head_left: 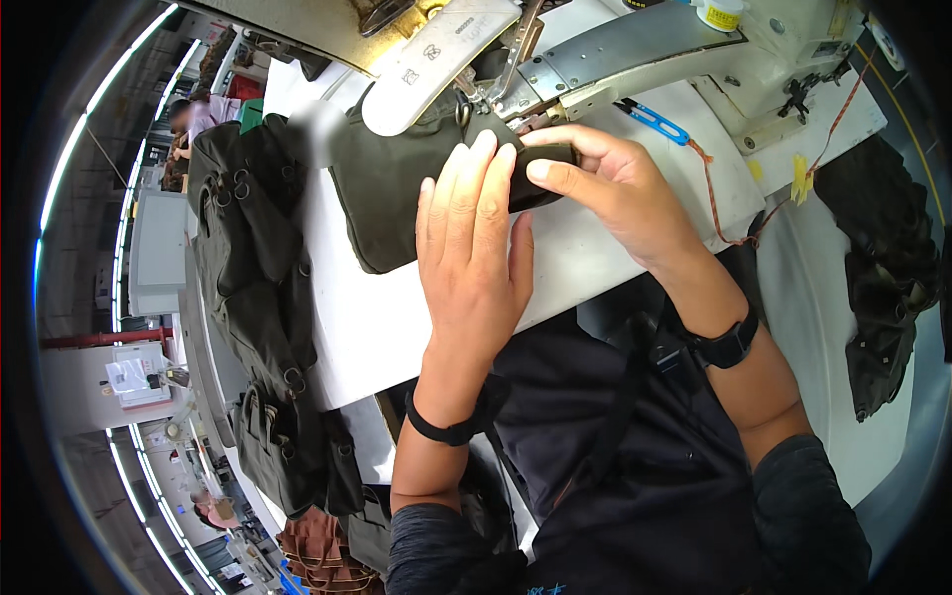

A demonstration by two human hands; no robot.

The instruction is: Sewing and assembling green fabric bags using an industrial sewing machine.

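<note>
A dark green fabric piece (382, 188), which looks like part of a bag, lies on the white table under the needle area of a sewing machine (635, 59). My left hand (471, 238) rests flat on it, fingers stretched out and pointing toward the machine. At the right edge of the piece, my right hand (605, 183) pinches a folded dark green part (540, 164) between thumb and fingers, close to the presser foot. The fingertips of my right hand are partly hidden behind the fabric.
Several dark green bags with metal rings (258, 297) hang along the table's left side. Blue-handled thread snips (654, 124) on an orange cord lie right of the machine. More dark fabric (883, 268) lies far right. Brown material (322, 555) sits lower left. People work in the left background.
</note>
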